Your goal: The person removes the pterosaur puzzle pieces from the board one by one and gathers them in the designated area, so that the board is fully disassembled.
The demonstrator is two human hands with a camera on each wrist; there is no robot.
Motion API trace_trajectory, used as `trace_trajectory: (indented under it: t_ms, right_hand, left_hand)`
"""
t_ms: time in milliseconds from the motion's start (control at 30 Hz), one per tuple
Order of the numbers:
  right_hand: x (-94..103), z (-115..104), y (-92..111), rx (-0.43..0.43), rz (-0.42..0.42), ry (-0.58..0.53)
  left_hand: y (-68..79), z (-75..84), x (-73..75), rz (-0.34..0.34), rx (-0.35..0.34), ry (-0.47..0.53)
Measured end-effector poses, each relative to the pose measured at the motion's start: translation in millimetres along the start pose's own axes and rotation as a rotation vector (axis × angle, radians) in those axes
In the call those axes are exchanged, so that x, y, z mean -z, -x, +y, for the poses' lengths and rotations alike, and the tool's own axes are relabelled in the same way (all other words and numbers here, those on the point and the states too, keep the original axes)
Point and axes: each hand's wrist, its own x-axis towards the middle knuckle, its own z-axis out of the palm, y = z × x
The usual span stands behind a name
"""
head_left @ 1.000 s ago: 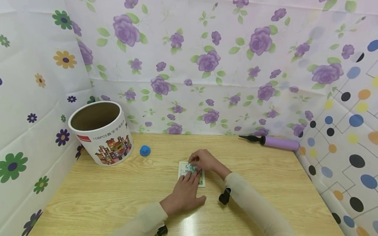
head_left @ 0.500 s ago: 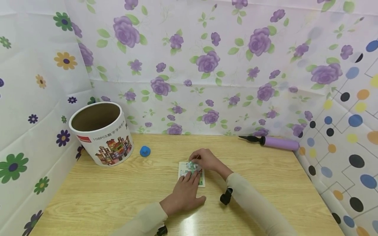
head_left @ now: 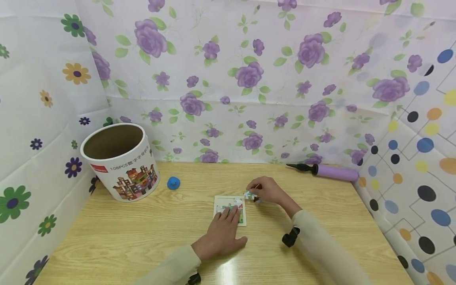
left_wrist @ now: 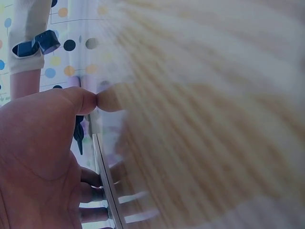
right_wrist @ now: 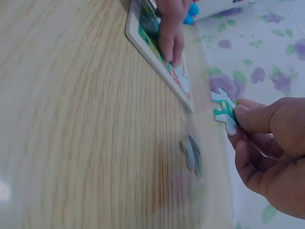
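A small jigsaw puzzle tray (head_left: 222, 201) with a pale frame lies on the table; the bare base shows at its upper left. My left hand (head_left: 222, 232) rests on the tray with straight fingers over its lower part, hiding some of the picture. Just right of the tray, my right hand (head_left: 266, 190) pinches a green-and-white puzzle piece (right_wrist: 223, 112) between thumb and fingers. Below that hand, a second puzzle piece (right_wrist: 191, 154) shows close over the table, a little blurred. In the left wrist view, the tray's edge (left_wrist: 107, 179) runs beside the fingers.
Behind the tray to the left sits a small blue toy (head_left: 173, 183). A large white printed bucket (head_left: 137, 174) stands at the back left. A purple hand pump (head_left: 335, 172) lies at the back right. Patterned cloths enclose the wooden table (head_left: 142, 241).
My right hand has moved right, off the tray, with a puzzle piece in its fingers. The tray's upper left now shows bare. My left hand has stayed on the tray.
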Motion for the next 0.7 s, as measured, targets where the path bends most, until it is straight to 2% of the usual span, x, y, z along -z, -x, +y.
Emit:
trace_trajectory:
  t_ms: [200, 400, 700]
  right_hand:
    - [11.5, 11.4, 16.6, -0.009, 0.028, 0.037]
    - [20.1, 24.1, 32.2, -0.054, 0.050, 0.055]
    - [24.4, 44.6, 41.8, -0.075, 0.055, 0.069]
  left_hand:
    - [0.9, 0.4, 1.4, -0.003, 0.012, 0.009]
    - [1.5, 1.0, 1.3, -0.014, 0.017, 0.012]
    - [0.2, -1.0, -1.8, 0.001, 0.000, 0.033]
